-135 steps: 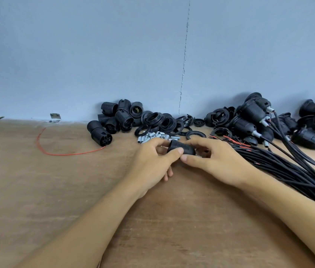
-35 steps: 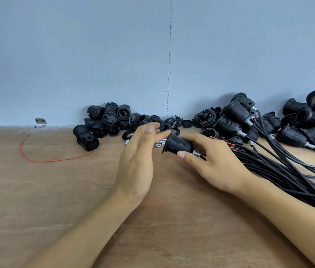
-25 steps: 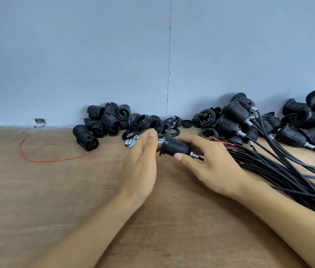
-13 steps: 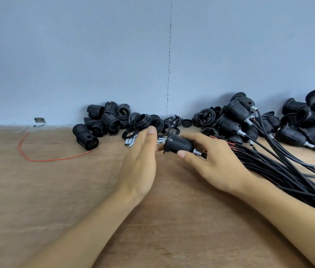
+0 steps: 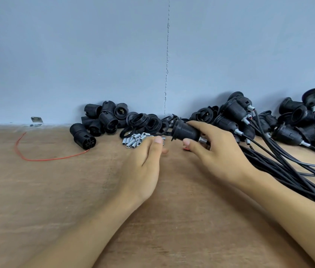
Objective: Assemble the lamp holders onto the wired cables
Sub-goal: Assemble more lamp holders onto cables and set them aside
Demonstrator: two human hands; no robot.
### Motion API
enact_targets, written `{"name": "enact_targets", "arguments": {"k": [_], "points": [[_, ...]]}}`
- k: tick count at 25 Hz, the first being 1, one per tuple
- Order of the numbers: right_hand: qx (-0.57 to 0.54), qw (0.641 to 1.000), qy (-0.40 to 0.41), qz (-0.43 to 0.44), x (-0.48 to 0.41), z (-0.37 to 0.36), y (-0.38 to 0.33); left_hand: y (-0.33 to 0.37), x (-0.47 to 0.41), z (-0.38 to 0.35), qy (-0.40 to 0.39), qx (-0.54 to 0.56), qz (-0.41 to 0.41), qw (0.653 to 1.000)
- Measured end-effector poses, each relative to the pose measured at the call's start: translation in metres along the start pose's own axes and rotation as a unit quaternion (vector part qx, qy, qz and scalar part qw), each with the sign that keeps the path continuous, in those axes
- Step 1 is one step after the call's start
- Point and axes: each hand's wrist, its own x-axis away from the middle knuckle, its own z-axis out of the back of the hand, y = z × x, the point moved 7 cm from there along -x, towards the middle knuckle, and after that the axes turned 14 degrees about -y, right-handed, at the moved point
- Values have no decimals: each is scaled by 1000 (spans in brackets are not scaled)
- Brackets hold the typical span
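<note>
My right hand (image 5: pixel 216 149) grips a black ribbed lamp holder (image 5: pixel 185 130) with a metal nipple at its back end, lifted a little above the table, its wide mouth facing left. My left hand (image 5: pixel 145 163) lies on the table just left of it, fingers fairly straight, holding nothing, fingertips near a heap of small metal sleeves (image 5: pixel 135 140). A bundle of black cables (image 5: pixel 288 171) runs from under my right wrist off to the right. Finished holders on cables (image 5: pixel 236 111) are piled at the back right.
Loose black holder bodies (image 5: pixel 102 118) and threaded rings (image 5: pixel 149 122) lie along the blue wall. One holder body (image 5: pixel 83 135) sits apart at the left with a red wire (image 5: pixel 42 159) curling from it. The wooden table (image 5: pixel 46 200) extends toward me.
My right hand has raised the lamp holder and moved it slightly right. My left hand has drawn away from the holder's mouth and dropped lower onto the table.
</note>
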Motion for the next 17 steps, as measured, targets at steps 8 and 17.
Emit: {"name": "enact_targets", "arguments": {"k": [8,17], "points": [[177,980,84,-32,-8,29,0,-3,-4,-2,-8,-5,2,1000],[113,955,252,-110,-32,92,64,-1,-2,-3,-7,-34,-11,999]]}}
